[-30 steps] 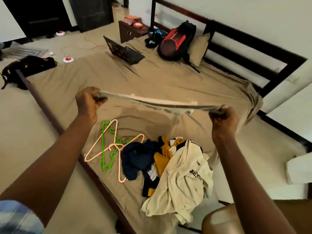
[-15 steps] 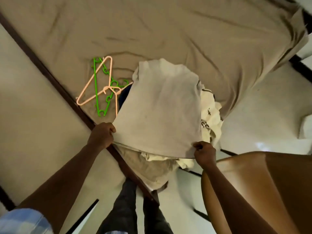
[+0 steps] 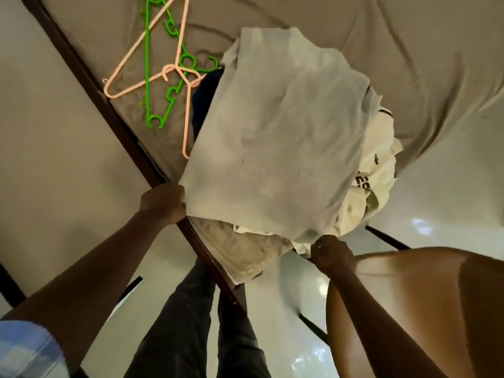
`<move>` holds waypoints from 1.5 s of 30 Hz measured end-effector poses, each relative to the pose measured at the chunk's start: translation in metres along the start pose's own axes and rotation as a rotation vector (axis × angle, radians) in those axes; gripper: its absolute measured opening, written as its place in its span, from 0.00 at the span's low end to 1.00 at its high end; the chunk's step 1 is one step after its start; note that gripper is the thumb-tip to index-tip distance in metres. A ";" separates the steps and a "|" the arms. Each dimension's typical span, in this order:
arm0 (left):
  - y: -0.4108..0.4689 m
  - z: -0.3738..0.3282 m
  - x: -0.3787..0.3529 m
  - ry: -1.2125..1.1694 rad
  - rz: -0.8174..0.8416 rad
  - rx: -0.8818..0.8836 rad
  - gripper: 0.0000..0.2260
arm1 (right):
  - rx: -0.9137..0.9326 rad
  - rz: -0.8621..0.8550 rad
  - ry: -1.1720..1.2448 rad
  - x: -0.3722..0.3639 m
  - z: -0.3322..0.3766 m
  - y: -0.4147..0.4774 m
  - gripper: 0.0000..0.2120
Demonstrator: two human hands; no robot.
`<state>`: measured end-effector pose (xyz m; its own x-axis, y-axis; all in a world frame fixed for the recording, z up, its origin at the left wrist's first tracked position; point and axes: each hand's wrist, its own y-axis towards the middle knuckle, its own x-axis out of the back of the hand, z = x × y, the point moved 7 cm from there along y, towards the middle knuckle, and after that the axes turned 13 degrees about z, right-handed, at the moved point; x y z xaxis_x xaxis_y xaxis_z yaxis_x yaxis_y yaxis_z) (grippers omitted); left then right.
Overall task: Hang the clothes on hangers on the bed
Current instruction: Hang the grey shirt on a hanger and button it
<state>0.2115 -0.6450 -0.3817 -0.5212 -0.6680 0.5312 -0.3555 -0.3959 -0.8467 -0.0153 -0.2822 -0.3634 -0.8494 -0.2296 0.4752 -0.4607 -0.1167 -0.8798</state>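
Head cam: only 1 view on my feed, looking almost straight down at the bed corner.
Pale shirt [image 3: 278, 137]: spread out flat over the clothes pile, filling the middle of the frame, near edge hanging towards me.
Left hand [image 3: 163, 204]: at 8 o'clock of the shirt, fingers curled tight round its near left corner, right over the bed rail [image 3: 109, 106].
Right hand [image 3: 331, 253]: at 5 o'clock of the shirt, pinching the near right corner in a closed fist.
Cream shirt [image 3: 379, 170]: poking out from under the pale one at 3 o'clock, dark lettering on it that I can't read.
Navy garment [image 3: 207, 99]: just a sliver showing at 10 o'clock of the pale shirt.
Peach hangers [image 3: 186, 121]: 2 of them, lying on the sheet at 11 o'clock, hooks crossing each other.
Green hanger [image 3: 147, 50]: tangled in with the peach pair, same spot.
Bed [image 3: 354, 28]: tan sheet, wrinkled, runs off the top from 12 to 2 o'clock.
Me, sort of: dark trousers [image 3: 191, 323] at 6 o'clock, blue sleeve [image 3: 24, 347] at 7 o'clock.
Brown rounded thing [image 3: 422, 309]: at 4 o'clock, can't tell what it is.
Floor [image 3: 41, 132]: pale, at 9 o'clock.
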 end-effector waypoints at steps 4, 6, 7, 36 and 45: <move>0.023 -0.001 0.024 -0.320 -0.187 -0.044 0.15 | 0.101 -0.153 0.150 0.042 0.047 0.000 0.08; 0.040 -0.001 0.036 -0.475 -0.235 -0.056 0.16 | 0.199 -0.191 0.195 0.067 0.083 0.004 0.06; 0.050 0.002 0.042 -0.561 -0.250 -0.047 0.17 | 0.236 -0.210 0.192 0.080 0.103 0.009 0.06; 0.185 0.030 -0.011 -1.505 -0.193 -0.336 0.20 | 0.702 -0.621 -0.281 0.252 0.563 0.147 0.19; 0.139 0.029 0.012 -1.070 -0.437 -0.153 0.20 | 0.627 -0.376 -0.173 0.230 0.522 0.191 0.16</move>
<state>0.1782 -0.7262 -0.4938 0.5633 -0.7128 0.4179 -0.4709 -0.6926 -0.5465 -0.1640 -0.8618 -0.4255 -0.5874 -0.2078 0.7822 -0.4347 -0.7342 -0.5215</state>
